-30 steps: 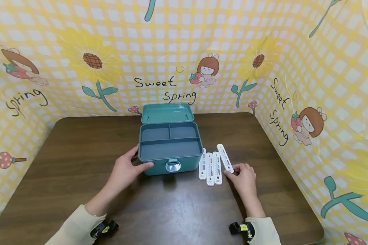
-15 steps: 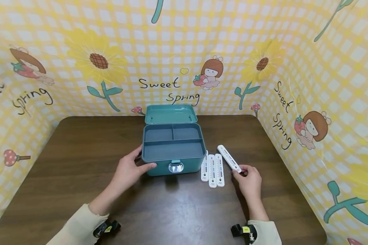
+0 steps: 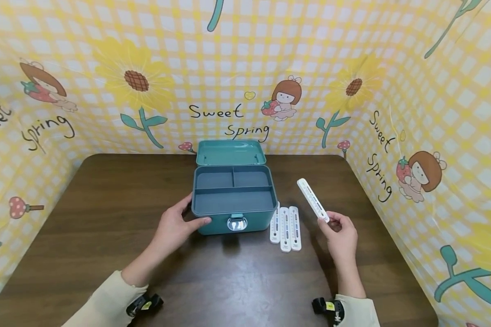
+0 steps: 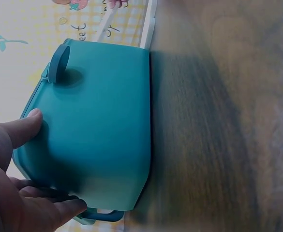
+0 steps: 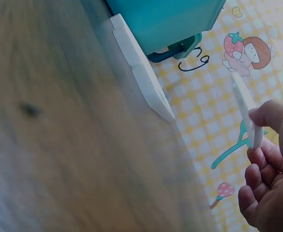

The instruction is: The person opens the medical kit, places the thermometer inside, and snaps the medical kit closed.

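Note:
A teal storage box [image 3: 221,226] stands with its lid [image 3: 231,152] raised, showing a grey divided tray [image 3: 233,202] inside. My left hand [image 3: 176,227] grips its front left corner, thumb on the front face and fingers along the side. In the left wrist view, the thumb [image 4: 27,128] lies against the teal wall. My right hand [image 3: 341,238] pinches one end of a slim white thermometer [image 3: 313,200], held tilted above the table. Several more white thermometers [image 3: 285,229] lie side by side just right of the box, one partly hidden by it.
The brown wooden table [image 3: 106,204] has yellow checked cloth walls [image 3: 229,68] at its back and sides. A silver-coloured latch [image 3: 237,223] sticks out from the box front. Each wrist carries a black camera [image 3: 145,304].
My right hand has lifted the thermometer off the table, raising it and carrying it slightly right, away from the others. The left hand keeps its hold on the box. The head view has shifted slightly.

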`<state>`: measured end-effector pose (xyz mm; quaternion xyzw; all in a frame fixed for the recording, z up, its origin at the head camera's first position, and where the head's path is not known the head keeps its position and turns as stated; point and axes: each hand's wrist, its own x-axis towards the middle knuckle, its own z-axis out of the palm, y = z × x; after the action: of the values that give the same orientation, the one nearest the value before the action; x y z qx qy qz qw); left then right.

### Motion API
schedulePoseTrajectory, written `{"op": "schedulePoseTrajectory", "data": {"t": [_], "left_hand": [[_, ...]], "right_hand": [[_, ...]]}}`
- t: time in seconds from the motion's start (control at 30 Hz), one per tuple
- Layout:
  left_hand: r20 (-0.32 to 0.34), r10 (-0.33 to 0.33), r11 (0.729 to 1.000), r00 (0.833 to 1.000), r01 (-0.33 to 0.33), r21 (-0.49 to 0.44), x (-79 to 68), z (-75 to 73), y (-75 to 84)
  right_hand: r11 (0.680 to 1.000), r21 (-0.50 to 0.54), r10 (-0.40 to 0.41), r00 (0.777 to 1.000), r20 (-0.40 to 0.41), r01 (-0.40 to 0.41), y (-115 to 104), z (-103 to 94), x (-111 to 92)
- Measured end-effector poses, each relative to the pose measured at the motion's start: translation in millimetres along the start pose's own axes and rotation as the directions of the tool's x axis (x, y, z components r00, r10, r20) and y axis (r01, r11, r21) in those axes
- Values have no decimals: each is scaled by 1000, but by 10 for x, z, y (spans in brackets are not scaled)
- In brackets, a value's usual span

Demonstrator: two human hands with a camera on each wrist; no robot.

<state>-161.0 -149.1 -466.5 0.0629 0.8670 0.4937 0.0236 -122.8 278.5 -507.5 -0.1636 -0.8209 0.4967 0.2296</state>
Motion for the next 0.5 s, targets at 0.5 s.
{"op": "schedulePoseTrajectory", "data": {"t": [0.5], "left_hand": [[2,-5,990,1000,5,-139,-13,60,-18]], "right_hand": [[986,69,-160,980,118,153,-231,-51,172]]}}
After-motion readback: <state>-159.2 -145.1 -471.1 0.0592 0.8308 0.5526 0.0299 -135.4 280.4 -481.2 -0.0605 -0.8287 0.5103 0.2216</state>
